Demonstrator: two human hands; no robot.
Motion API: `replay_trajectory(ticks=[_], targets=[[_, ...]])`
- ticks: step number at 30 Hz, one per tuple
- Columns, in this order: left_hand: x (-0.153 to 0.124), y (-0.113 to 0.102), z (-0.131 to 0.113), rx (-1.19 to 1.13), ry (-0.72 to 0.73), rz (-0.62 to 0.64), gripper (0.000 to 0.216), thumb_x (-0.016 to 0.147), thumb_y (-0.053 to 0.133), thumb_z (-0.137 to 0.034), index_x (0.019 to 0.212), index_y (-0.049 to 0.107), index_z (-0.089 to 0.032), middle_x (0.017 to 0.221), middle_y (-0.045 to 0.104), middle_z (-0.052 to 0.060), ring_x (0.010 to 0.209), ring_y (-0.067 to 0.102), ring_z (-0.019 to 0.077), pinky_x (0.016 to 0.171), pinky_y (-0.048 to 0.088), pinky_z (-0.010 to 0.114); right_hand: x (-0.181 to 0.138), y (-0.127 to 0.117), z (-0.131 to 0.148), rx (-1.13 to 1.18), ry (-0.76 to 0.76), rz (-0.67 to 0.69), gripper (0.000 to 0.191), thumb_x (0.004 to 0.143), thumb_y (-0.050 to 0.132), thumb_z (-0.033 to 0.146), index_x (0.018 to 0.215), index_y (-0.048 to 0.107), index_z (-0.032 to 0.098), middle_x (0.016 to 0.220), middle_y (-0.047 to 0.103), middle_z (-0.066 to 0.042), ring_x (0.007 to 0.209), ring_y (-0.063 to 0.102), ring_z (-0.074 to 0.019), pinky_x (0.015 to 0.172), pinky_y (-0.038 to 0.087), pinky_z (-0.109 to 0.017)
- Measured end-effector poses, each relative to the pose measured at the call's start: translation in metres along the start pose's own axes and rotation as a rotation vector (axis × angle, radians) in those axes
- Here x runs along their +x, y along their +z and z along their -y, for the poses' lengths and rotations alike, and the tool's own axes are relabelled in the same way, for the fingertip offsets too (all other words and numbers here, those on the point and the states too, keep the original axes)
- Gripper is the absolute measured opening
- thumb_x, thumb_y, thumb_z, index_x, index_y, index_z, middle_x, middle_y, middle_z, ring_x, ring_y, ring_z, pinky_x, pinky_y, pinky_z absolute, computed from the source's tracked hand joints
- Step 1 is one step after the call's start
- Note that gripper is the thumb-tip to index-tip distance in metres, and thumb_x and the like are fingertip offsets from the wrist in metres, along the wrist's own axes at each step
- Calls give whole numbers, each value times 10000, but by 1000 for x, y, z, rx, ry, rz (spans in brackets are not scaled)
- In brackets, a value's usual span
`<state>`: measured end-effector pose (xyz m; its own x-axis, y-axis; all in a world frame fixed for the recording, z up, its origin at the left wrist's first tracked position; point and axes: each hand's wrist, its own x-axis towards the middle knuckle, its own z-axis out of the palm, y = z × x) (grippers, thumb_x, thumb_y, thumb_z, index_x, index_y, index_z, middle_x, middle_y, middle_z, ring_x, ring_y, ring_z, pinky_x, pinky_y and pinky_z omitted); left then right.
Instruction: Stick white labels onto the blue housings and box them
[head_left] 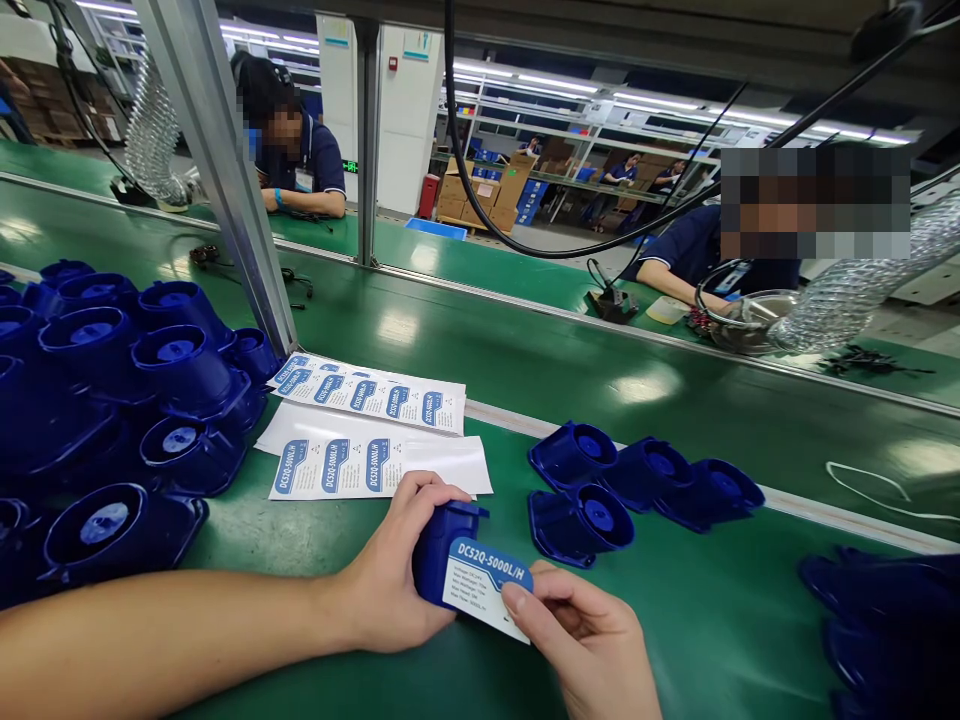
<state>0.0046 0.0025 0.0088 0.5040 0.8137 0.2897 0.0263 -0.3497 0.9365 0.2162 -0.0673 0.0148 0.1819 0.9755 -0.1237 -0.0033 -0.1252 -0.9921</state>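
My left hand (401,570) is wrapped round a dark blue plastic housing (439,550) just above the green bench. Between the thumb and fingers of my right hand (589,635) is a blue and white label (480,585) printed "DC52Q-5000L/H". The label's left part lies against the side of the housing; whether it sticks there I cannot tell. Behind my left hand are a label sheet (341,468) with several stickers and gaps of bare backing, and a second label sheet (375,395) farther back.
Many blue housings (176,350) are piled at the left. Several more housings (581,520) stand right of centre, with dark blue parts (885,630) at the right edge. A metal post (225,170) rises behind the sheets. Two co-workers sit across the green belt (525,330).
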Motion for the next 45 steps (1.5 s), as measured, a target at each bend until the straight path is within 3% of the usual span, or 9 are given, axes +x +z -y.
replay_trajectory(ticks=[45], targets=[[0, 0, 3, -9, 10, 3, 905, 636, 761, 23, 1421, 473, -322, 1346, 405, 82, 1278, 537, 307, 1088, 500, 460, 4, -3, -7, -33, 32, 18, 327, 801, 915, 447, 665, 761, 193, 685, 615, -17, 620, 579, -163, 559, 486, -256]])
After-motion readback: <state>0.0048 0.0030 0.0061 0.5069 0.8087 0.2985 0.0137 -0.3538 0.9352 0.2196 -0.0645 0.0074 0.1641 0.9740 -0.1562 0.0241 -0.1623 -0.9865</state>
